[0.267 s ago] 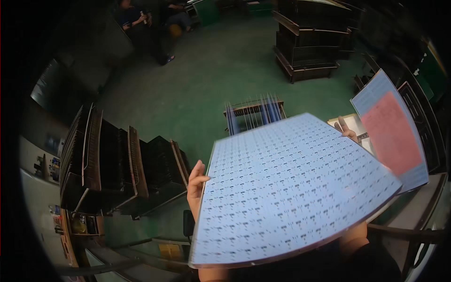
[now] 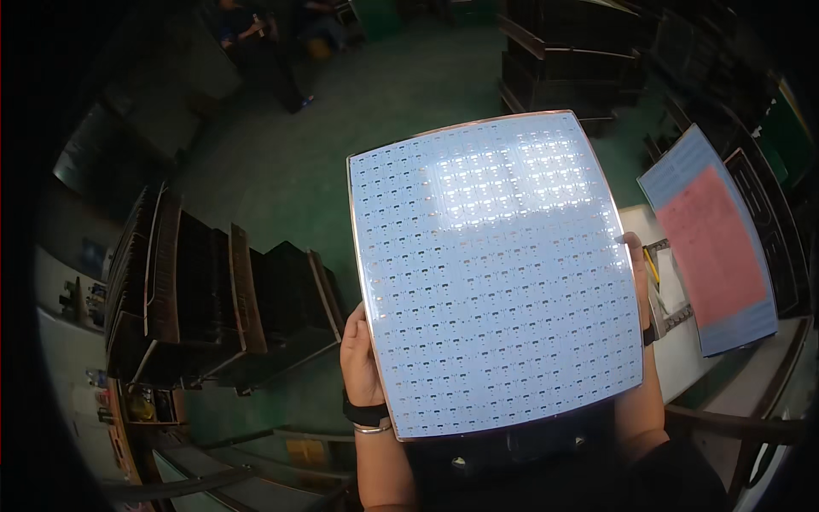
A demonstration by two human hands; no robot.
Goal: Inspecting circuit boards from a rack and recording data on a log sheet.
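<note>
Panel shift: since the earlier frame, your pale-blue rectangular panel with rows of small dark marks (image 2: 503,324) has tipped up to face you; glare now sits on its upper part.
Panel place: held up, left of the upright pink-and-blue rectangular sheet (image 2: 712,247).
Left hand (image 2: 362,363): fingers closed on the panel's left edge, low down.
Right hand (image 2: 636,256): holding the right edge, higher up; fingers behind hidden.
Dark slotted rack (image 2: 247,294): far left of that sheet.
Edge risk: uneven grip heights could let the panel twist or slip.
Glare risk: may mask surface flaws.
Swing risk: turning right could knock that sheet.
</note>
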